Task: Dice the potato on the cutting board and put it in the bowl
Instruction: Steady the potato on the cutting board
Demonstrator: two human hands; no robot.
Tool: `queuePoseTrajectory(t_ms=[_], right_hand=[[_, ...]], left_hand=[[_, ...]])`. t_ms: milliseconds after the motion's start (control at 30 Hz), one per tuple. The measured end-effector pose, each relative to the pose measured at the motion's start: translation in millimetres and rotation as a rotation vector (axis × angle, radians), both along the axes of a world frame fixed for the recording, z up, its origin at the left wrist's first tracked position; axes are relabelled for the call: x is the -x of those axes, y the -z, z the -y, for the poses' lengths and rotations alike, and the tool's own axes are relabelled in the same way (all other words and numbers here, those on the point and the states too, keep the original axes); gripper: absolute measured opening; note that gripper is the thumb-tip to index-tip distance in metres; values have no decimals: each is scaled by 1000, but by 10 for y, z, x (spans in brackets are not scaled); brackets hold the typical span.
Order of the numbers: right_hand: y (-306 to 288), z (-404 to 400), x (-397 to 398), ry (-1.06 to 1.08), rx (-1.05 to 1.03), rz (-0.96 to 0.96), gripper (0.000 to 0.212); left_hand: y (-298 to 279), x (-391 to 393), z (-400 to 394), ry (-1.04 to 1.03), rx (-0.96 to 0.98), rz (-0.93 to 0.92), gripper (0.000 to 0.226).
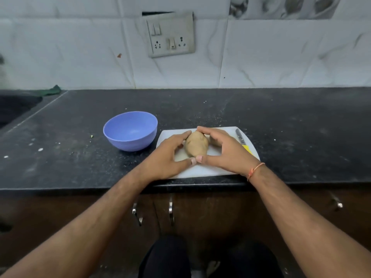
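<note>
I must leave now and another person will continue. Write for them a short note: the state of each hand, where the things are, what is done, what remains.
Left hand: fingers curved around the left side of the potato, thumb near its front end.
Right hand: cupped over the potato's right side; a second brownish piece shows partly behind it.
The potato lies whole on the white cutting board.
Knife: flat at the board's right edge, yellow handle, not held.
Blue bowl: left of the board, holding nothing.
Done: nothing cut yet.
Left: take the knife, dice the potato, move the pieces into the bowl.
</note>
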State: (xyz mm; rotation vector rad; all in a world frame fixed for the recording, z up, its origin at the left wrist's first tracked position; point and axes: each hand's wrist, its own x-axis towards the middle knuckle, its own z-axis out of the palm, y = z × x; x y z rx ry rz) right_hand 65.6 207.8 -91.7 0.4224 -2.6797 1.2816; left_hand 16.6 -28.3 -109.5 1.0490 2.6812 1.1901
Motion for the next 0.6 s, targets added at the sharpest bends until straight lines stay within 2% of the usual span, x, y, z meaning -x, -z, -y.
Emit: queuePoseTrajectory(t_ms=[233, 400, 467, 533, 600], right_hand=[[1, 9, 22, -15, -11, 46, 89], [-265, 52, -112, 92, -147, 55, 96], [-386, -4, -183, 165, -178, -3, 87], [-470, -108, -250, 285, -194, -100, 63], [-524, -227, -314, 453, -313, -150, 38]], left_hand=[[-14, -6, -15, -8, 6, -24, 87], [20, 36, 0, -29, -1, -12, 86], [25, 34, -7, -50, -4, -13, 87], [16, 17, -21, -81, -34, -7, 85], [6, 5, -32, -106, -53, 8, 84]])
